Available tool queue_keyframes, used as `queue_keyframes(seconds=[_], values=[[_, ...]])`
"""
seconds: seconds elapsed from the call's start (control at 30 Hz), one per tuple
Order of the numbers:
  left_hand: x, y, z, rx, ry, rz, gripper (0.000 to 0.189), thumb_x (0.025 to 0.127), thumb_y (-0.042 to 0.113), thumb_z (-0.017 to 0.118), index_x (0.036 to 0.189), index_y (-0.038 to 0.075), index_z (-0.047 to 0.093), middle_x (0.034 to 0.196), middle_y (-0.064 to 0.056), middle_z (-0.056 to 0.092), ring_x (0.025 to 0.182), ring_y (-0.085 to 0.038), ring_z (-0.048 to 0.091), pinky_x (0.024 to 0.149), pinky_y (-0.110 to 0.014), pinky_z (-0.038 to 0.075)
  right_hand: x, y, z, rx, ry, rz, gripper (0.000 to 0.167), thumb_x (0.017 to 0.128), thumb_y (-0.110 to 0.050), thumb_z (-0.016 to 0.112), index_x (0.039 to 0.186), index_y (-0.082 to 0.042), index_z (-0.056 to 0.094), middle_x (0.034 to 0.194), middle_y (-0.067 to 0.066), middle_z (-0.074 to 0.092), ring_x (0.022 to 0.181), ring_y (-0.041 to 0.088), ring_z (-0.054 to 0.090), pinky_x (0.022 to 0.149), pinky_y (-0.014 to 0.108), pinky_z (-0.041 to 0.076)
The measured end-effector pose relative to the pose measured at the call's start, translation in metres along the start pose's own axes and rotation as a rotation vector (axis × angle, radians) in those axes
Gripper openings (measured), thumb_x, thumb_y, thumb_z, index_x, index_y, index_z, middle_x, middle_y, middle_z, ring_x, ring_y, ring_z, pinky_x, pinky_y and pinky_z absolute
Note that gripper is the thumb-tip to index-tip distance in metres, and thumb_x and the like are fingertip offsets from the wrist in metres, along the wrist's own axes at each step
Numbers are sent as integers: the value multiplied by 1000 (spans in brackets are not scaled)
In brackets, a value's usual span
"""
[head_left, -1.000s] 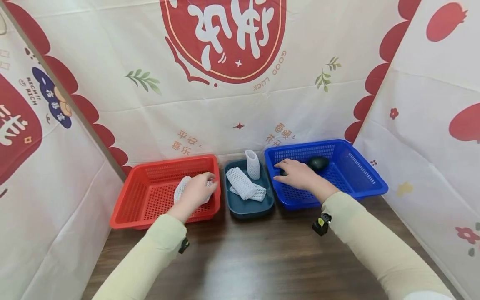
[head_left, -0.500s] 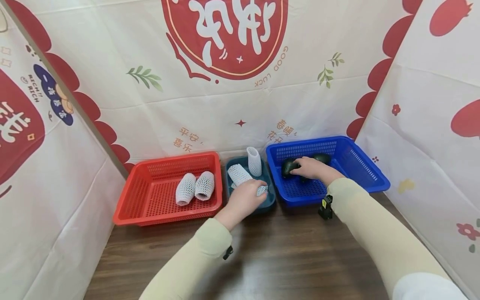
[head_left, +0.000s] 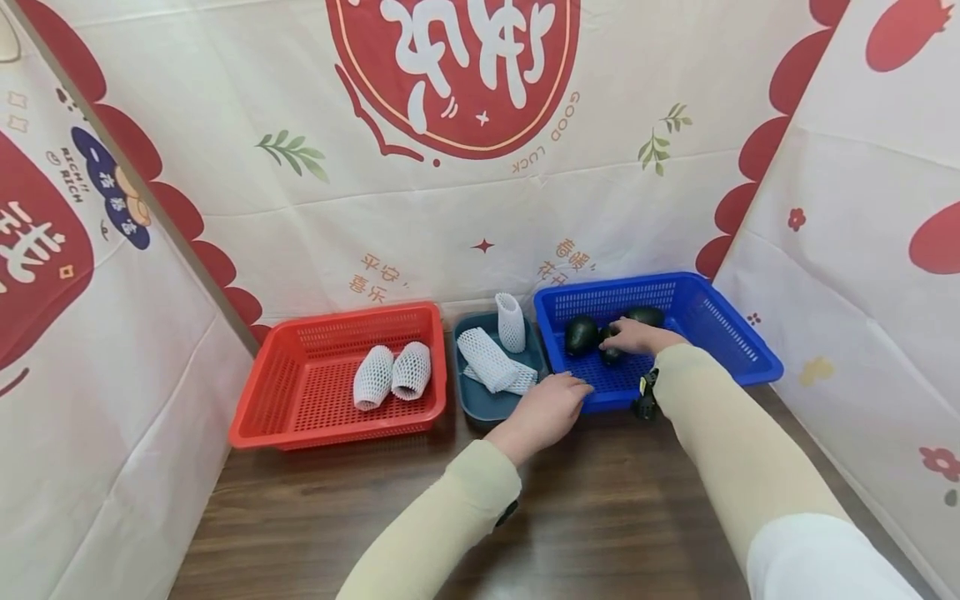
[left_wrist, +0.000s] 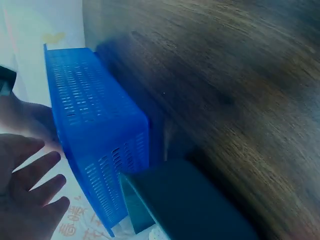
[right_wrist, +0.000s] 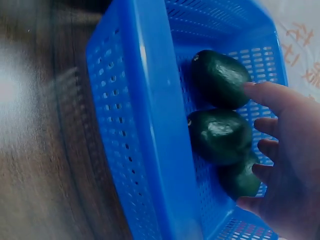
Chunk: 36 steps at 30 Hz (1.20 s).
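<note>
Avocados [right_wrist: 220,136], three, seen in blue basket [right_wrist: 165,110]; right hand [head_left: 637,336] placed over them, left hand [head_left: 546,412] near the front-left corner.
Right fingers are spread about the avocados, no grip closed; contact can't be told. Left fingers are extended, nothing held. Three white foam nets [head_left: 487,360] are laid in dark teal tray [head_left: 480,406] between the baskets, one propped upright; two rounded foam nets [head_left: 372,379] are placed side by side in red basket [head_left: 337,433].

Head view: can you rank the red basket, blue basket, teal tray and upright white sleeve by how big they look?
Largest: red basket and blue basket, too alike to rank.
Next: teal tray.
Smallest: upright white sleeve.
</note>
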<state>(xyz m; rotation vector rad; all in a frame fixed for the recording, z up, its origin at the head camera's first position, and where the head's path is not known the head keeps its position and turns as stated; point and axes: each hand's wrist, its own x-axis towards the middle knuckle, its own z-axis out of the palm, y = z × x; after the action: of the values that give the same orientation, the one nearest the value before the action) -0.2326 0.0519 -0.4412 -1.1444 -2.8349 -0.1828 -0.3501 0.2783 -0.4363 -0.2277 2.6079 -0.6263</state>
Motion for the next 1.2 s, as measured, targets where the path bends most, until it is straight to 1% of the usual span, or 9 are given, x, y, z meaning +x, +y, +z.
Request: queue_keyframes(seconds=[0.07,0.17,0.37,0.53,0.67,0.8,0.9,1.07,1.2], values=[[3,2,5,25,-42,15,34,102,20,52,134,15,60,132,2,60,129,-16,49,106,-28,37,2,2,1,15,-32,2,77,99,-32,50,146,17,15,150,41,2,138,56,7,108,64,20],[6,4,12,30,-87,5,34,102,19,51,135,15,60,134,3,59,134,-17,43,108,-29,34,4,6,3,-24,-38,6,78,98,-31,54,146,17,16,150,41,5,137,56,9,107,64,22],[9,5,15,-2,-90,-42,33,102,14,51,132,18,62,131,6,61,135,-12,40,108,-27,33,5,8,1,-158,67,37,65,94,-21,59,142,16,33,142,42,29,133,57,17,102,64,30],[11,3,15,-31,-102,-83,33,101,13,52,133,20,62,131,7,61,136,-9,39,109,-25,31,9,10,1,-174,64,69,59,92,-15,61,137,15,39,138,40,36,129,56,21,99,62,34],[12,0,16,-41,-103,-91,34,100,14,55,132,20,62,130,8,61,135,-9,39,109,-24,31,14,13,4,-152,58,63,51,91,-13,63,129,15,43,129,38,43,124,52,35,95,59,40],[12,0,16,-34,-89,-86,33,99,13,56,131,20,63,128,8,63,135,-9,40,109,-23,30,16,15,8,-113,26,51,44,91,-12,66,120,12,43,117,31,51,109,44,51,86,52,46],[12,1,16,-35,-86,-95,33,100,14,56,131,20,64,128,8,63,134,-8,40,109,-23,30,14,13,9,-99,4,86,53,89,-15,70,125,11,41,123,34,46,113,45,47,87,53,45],[13,3,15,-49,-76,-108,33,99,15,58,130,21,64,127,8,63,134,-8,41,108,-23,32,8,7,10,-203,-20,112,72,86,-23,75,136,15,40,138,42,33,130,57,25,99,61,36],[13,3,16,-55,-76,-111,33,99,15,58,130,21,64,127,9,63,134,-8,41,107,-24,33,7,9,12,-231,-47,69,60,84,-24,78,124,13,53,121,31,56,115,47,49,95,57,43]])
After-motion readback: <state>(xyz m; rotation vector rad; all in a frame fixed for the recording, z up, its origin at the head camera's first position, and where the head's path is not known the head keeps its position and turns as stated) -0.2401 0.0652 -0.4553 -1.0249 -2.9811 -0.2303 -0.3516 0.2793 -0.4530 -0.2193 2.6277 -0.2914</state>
